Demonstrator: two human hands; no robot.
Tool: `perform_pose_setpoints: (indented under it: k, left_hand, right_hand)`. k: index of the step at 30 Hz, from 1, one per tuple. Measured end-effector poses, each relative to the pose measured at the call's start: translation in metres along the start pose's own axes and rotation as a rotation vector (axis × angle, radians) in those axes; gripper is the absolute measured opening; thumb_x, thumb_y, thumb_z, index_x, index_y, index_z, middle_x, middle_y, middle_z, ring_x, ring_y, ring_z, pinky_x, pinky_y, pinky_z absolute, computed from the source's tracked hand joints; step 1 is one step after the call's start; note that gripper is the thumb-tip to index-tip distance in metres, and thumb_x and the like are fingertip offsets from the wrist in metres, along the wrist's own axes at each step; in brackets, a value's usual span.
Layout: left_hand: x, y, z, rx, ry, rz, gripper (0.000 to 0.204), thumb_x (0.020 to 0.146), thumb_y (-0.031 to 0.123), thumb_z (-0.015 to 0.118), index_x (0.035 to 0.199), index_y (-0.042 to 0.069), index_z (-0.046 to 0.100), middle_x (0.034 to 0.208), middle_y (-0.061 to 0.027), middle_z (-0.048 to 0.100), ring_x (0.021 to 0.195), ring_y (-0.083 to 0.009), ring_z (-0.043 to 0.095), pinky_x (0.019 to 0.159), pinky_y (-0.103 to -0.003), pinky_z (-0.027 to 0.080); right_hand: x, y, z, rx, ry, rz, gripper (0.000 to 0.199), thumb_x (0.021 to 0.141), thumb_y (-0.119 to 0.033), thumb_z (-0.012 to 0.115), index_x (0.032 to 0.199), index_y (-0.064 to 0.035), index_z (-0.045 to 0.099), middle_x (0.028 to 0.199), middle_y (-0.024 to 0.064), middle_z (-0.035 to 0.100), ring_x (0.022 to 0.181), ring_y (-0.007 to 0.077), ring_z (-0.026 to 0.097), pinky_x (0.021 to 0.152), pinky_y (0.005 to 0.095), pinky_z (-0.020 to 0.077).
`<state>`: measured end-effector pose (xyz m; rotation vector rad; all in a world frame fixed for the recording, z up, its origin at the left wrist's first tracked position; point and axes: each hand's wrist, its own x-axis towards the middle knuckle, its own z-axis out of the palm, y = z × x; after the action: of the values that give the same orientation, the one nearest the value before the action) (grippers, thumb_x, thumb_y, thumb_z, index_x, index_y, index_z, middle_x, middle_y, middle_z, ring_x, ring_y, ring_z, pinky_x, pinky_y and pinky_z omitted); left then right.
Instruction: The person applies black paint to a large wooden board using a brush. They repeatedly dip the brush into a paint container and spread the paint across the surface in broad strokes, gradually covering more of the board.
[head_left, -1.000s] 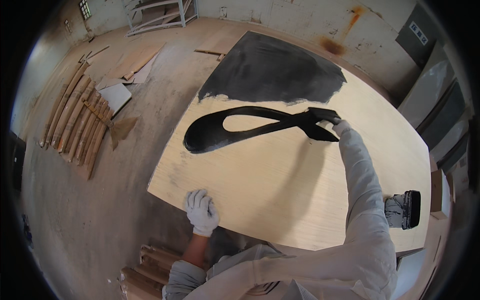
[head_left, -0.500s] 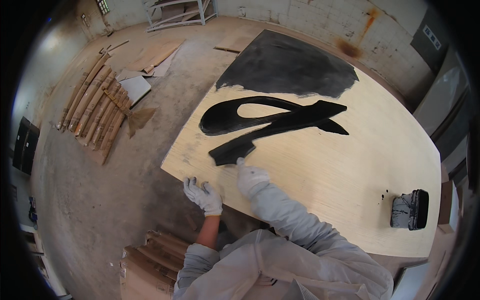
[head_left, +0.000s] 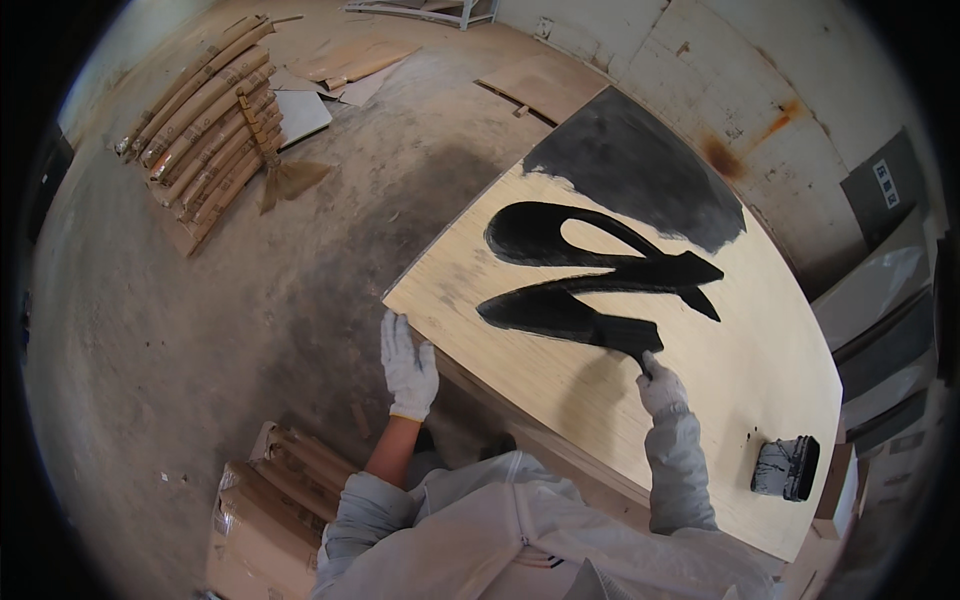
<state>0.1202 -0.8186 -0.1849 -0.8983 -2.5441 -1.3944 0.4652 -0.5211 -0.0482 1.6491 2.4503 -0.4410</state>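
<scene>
The right hand [head_left: 662,382], in a white glove, is clamped around the handle of a wide paint brush [head_left: 630,335], whose black head rests on the plywood sheet [head_left: 760,350] just ahead of the knuckles. The brush sits at the near end of a broad wet black stroke [head_left: 560,305] that runs away from the hand to the left and loops back further out. Beyond the stroke, at the far end of the sheet from this hand, lies a duller dark grey painted patch [head_left: 640,170]. To the right of the right hand and a little nearer the body, a paint-smeared black container [head_left: 787,467] stands on the sheet, well apart from the brush.

The left hand [head_left: 407,365], also gloved in white, lies flat with fingers together and stretched out, resting on the near left edge of the sheet. Below it, close to the person's body, are stacked cardboard-wrapped bundles [head_left: 270,490]. Far off to the left of this hand, across the dusty floor [head_left: 200,330], lies another row of long wrapped bundles [head_left: 205,130]
</scene>
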Motion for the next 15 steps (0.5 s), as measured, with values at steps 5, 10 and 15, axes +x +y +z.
perform_pose_setpoints:
  k: [5, 10, 15]
  left_hand:
    - [0.008, 0.004, 0.023, 0.079, -0.014, -0.064, 0.078, 0.103, 0.034, 0.061, 0.164, -0.005, 0.033, 0.174, -0.0343, 0.02, 0.157, -0.0528, 0.027, 0.128, -0.057, 0.026]
    - [0.028, -0.009, 0.021, -0.042, 0.05, -0.126, 0.078, 0.103, 0.033, 0.059, 0.164, -0.006, 0.032, 0.174, -0.0348, 0.019, 0.158, -0.0529, 0.027, 0.129, -0.057, 0.024]
    - [0.024, -0.023, 0.007, -0.008, -0.025, -0.093, 0.072, 0.104, 0.024, 0.056, 0.165, -0.005, 0.033, 0.175, -0.0316, 0.022, 0.158, -0.05, 0.029, 0.13, -0.055, 0.026]
  right_hand:
    - [0.125, -0.076, -0.021, -0.009, 0.06, -0.165, 0.061, 0.096, -0.028, 0.061, 0.156, -0.0164, 0.058, 0.145, 0.0214, 0.067, 0.137, 0.037, 0.062, 0.116, 0.0443, 0.0489]
    - [0.176, -0.209, -0.039, -0.01, -0.036, -0.246, 0.061, 0.099, -0.029, 0.065, 0.158, -0.0153, 0.056, 0.149, 0.0198, 0.064, 0.14, 0.0352, 0.06, 0.118, 0.041, 0.0468]
    - [0.086, -0.28, -0.011, -0.193, -0.092, -0.503, 0.052, 0.102, -0.033, 0.062, 0.153, -0.0264, 0.06, 0.127, 0.0182, 0.075, 0.121, 0.0382, 0.07, 0.105, 0.0473, 0.0551]
